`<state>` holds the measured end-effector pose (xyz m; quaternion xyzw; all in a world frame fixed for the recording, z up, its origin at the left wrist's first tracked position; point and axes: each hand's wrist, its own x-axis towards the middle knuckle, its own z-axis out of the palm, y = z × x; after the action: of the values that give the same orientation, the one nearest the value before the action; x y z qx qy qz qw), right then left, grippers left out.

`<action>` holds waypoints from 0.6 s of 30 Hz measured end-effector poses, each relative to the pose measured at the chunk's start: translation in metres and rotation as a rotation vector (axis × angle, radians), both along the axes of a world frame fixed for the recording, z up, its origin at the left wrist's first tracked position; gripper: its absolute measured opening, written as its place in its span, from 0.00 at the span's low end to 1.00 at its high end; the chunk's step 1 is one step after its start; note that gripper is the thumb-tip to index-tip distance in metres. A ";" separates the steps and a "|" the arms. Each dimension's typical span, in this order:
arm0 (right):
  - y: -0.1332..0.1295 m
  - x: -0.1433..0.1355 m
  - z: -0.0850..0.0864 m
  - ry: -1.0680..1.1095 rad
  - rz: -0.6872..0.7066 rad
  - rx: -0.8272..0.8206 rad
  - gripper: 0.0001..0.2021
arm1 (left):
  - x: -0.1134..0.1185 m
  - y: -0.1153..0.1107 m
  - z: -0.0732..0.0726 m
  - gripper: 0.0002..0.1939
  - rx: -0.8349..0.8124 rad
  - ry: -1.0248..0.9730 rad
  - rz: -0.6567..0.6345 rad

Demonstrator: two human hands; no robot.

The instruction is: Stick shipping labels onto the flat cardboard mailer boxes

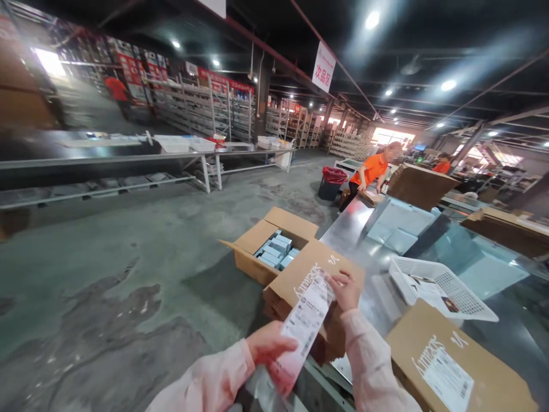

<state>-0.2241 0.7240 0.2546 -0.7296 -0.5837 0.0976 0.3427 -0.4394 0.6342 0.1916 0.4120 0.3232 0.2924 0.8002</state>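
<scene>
My left hand (271,342) is closed on the lower part of a strip of printed shipping labels (306,317), thumb on top. At the strip's upper end, the fingers of my right hand (346,289) are bent together and pinch its corner. The strip slants over a flat brown carton (281,280) with white lettering, the top one of a stack. Just beyond the stack stands an open cardboard box (251,269) with several small light-blue boxes (274,252) inside. To the right lies another flat carton (493,366) bearing a white label (448,380).
A white plastic basket (476,303) with papers sits on the metal table (343,229). Farther along, a person in orange (373,169) handles cardboard beside a dark bin (330,186). Raised cardboard pieces (420,186) stand at right. A long bench (107,151) runs along the left.
</scene>
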 end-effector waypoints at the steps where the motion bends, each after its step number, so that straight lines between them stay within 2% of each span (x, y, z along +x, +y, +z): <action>1: 0.012 0.003 -0.003 -0.027 -0.050 -0.021 0.12 | -0.008 -0.007 -0.012 0.24 0.003 0.022 0.001; 3: 0.030 0.006 -0.009 -0.064 -0.128 -0.043 0.28 | -0.026 -0.026 -0.031 0.24 0.011 0.083 -0.032; 5: 0.039 0.002 -0.014 -0.155 -0.129 -0.076 0.42 | -0.046 -0.045 -0.038 0.27 0.011 0.135 -0.116; 7: 0.038 -0.008 -0.019 -0.338 0.011 -0.148 0.40 | -0.065 -0.057 -0.028 0.30 0.010 0.141 -0.199; 9: 0.023 -0.020 -0.024 -0.529 0.248 -0.222 0.32 | -0.077 -0.057 -0.006 0.29 0.057 0.098 -0.201; 12: -0.023 -0.034 -0.031 -0.570 0.636 -0.174 0.31 | -0.074 -0.032 0.033 0.28 0.167 0.090 0.005; 14: -0.059 -0.033 -0.035 -0.464 0.898 -0.081 0.32 | -0.060 -0.003 0.051 0.29 0.247 0.187 0.196; 15: -0.074 -0.028 -0.036 -0.375 0.962 -0.035 0.29 | -0.050 0.013 0.056 0.29 0.311 0.260 0.275; 16: -0.086 -0.022 -0.039 -0.275 0.937 0.008 0.25 | -0.039 0.030 0.059 0.29 0.385 0.332 0.344; 17: -0.094 -0.013 -0.041 -0.179 0.812 0.055 0.22 | -0.028 0.047 0.061 0.27 0.465 0.403 0.400; 18: -0.098 -0.004 -0.045 -0.101 0.600 0.105 0.21 | -0.018 0.064 0.062 0.25 0.527 0.459 0.443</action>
<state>-0.2281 0.6260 0.2099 -0.5099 -0.7937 0.1277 0.3063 -0.4573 0.6985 0.2534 0.5779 0.4883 0.4307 0.4920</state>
